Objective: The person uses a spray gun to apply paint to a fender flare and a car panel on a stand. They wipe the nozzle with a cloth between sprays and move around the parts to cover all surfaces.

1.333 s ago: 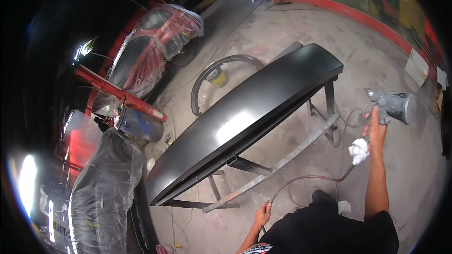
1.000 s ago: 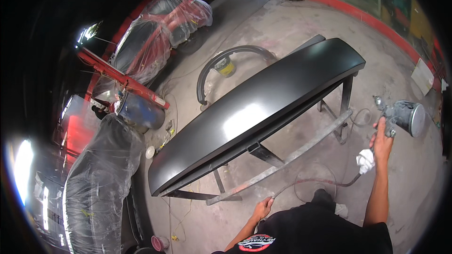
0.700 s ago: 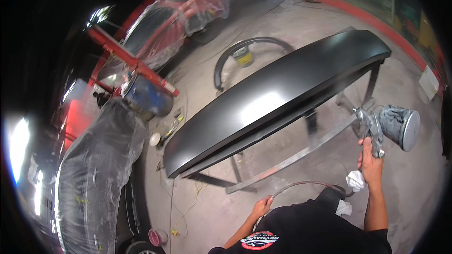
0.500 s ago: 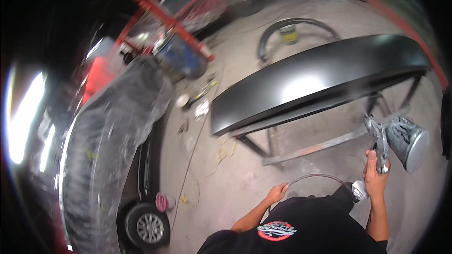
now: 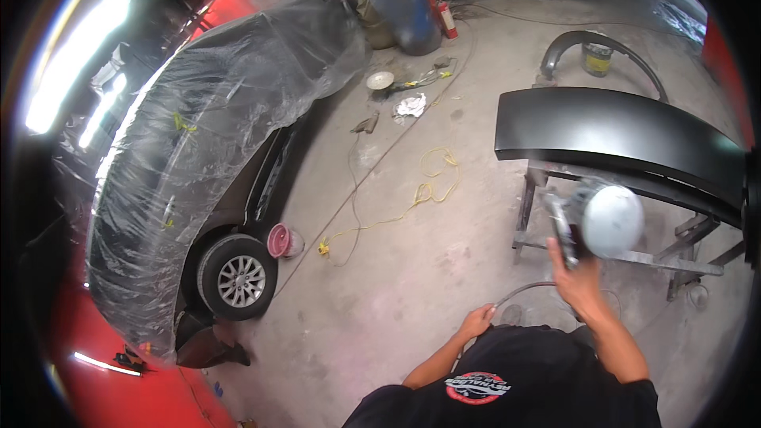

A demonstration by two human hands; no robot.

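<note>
My right hand grips a metal spray gun with a large cup, blurred by motion, in front of a glossy dark grey, long curved panel on a metal stand. My left hand is closed on the dark air hose, just left of my body. The hose arches from that hand toward my right hand, partly hidden behind my right forearm.
A plastic-draped car with an exposed wheel stands left, beside a pink bucket. Cables, white crumpled material and small items lie on the floor. Behind are a blue drum, an extinguisher, an arched part and a yellow-labelled can.
The view has swung left, bringing more of the draped car into sight; the panel now appears farther right. The spray gun has moved leftward in the picture, its cup lid turned more toward the camera.
</note>
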